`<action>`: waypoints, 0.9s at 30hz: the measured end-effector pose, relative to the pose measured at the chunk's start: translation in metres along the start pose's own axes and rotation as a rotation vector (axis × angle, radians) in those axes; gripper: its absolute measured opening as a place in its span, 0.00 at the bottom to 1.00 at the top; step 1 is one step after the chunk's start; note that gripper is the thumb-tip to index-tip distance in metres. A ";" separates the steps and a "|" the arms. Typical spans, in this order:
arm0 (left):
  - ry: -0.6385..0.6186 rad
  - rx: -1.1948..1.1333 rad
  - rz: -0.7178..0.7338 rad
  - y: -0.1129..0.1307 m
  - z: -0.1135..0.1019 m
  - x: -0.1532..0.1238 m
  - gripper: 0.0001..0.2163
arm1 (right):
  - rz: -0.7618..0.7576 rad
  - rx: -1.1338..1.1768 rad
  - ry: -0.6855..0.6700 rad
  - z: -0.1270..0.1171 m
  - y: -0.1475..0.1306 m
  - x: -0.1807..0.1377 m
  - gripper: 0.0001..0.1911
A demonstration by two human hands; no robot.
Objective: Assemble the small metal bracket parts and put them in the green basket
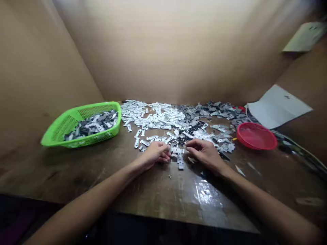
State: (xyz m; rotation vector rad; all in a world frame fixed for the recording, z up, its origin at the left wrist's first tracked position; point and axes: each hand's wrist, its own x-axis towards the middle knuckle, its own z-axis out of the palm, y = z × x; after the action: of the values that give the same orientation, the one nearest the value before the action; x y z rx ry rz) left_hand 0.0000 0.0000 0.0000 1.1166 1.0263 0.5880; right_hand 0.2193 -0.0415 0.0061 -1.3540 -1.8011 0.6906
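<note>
The flat metal piece lies on the counter, in the gap between the fingers of the two hands. A narrow plate extends from it toward the person; I cannot tell if they are joined. By its look, the metal piece should be light and stiff, not fragile, but its smooth face can slip. It seems best to take it by the opposite edges, at its short ends.

The left hand has its fingers curled, with the thumb tip at or just beside the left end of the piece; whether they pinch it, I cannot tell. The right hand holds its thumb and index finger nearly together, just beside the right end and seemingly apart from it. Whether something small is between them is not clear.

Just beyond the fingers are small black parts, and farther away spreads a pile of pale metal parts.
</note>
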 end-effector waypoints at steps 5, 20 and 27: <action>0.053 0.003 0.062 -0.003 0.005 0.000 0.11 | -0.076 0.018 -0.001 0.009 -0.003 -0.002 0.05; -0.064 -0.122 0.045 -0.003 0.008 -0.003 0.08 | -0.158 0.011 0.056 0.010 -0.002 -0.003 0.02; -0.053 -0.126 0.026 -0.004 0.006 -0.001 0.08 | -0.117 0.062 0.036 0.007 -0.002 0.000 0.06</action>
State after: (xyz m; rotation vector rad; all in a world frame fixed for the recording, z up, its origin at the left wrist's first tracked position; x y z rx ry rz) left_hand 0.0046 -0.0054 -0.0026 1.0303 0.9176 0.6319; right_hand 0.2123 -0.0425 0.0039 -1.2032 -1.7992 0.6501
